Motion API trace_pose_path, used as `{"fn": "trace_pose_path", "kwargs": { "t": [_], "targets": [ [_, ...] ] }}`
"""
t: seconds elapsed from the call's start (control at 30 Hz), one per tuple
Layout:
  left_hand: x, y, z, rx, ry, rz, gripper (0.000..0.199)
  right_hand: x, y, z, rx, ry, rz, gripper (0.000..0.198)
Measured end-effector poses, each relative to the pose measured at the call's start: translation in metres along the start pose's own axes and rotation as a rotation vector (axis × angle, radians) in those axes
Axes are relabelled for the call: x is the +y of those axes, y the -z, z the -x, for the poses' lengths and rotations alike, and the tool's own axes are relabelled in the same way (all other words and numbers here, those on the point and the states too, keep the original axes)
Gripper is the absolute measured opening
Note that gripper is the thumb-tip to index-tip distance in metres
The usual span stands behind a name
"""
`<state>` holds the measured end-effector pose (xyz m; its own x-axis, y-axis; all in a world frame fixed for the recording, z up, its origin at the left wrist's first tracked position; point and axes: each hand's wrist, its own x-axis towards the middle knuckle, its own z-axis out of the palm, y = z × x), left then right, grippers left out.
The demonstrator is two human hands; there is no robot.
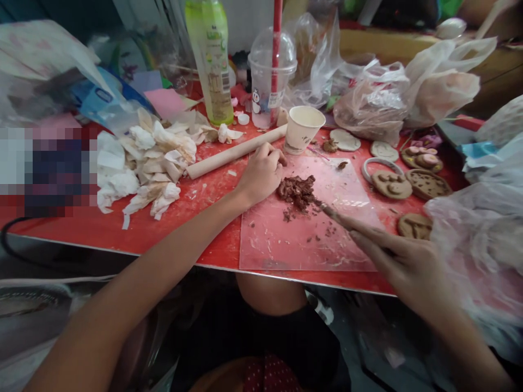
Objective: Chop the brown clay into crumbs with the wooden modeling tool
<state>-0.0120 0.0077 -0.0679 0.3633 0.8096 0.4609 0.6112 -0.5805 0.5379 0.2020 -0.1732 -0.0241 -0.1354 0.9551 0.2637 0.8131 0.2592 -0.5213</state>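
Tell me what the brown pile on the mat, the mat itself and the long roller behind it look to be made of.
Brown pile: probably moist clay, matte and crumbly, with torn lumps and stray crumbs. Mat: seemingly thin flexible plastic, translucent pinkish, slightly glossy, smeared with pale residue. Roller: likely bare unfinished wood, pale tan, matte, a plain cylinder. The left hand rests beside the pile; the right hand holds a slim tool to it.

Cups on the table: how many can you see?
2. A paper cup stands just beyond the left hand; a clear domed plastic cup with a red straw stands behind it. Bags could hide more.
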Motion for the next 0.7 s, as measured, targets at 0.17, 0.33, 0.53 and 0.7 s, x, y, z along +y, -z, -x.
{"fn": "trace_pose_path", "kwargs": {
  "t": [0.17,0.33,0.53,0.7],
  "targets": [
    [0.002,0.001,0.000,-0.015,0.012,0.005,0.019,0.006,-0.015,-0.009,-0.045,0.071,0.129,0.035],
    [0.006,0.003,-0.001,-0.041,0.045,-0.006,0.019,0.016,-0.014,-0.015,0.029,-0.002,0.156,0.035],
    [0.004,0.002,0.000,-0.025,0.019,0.011,0.019,0.016,-0.011,-0.013,-0.001,0.055,0.074,0.035],
    [0.004,0.003,0.000,-0.037,0.031,0.009,0.019,0.016,-0.016,-0.013,-0.070,0.084,0.146,0.038]
  ]
}}
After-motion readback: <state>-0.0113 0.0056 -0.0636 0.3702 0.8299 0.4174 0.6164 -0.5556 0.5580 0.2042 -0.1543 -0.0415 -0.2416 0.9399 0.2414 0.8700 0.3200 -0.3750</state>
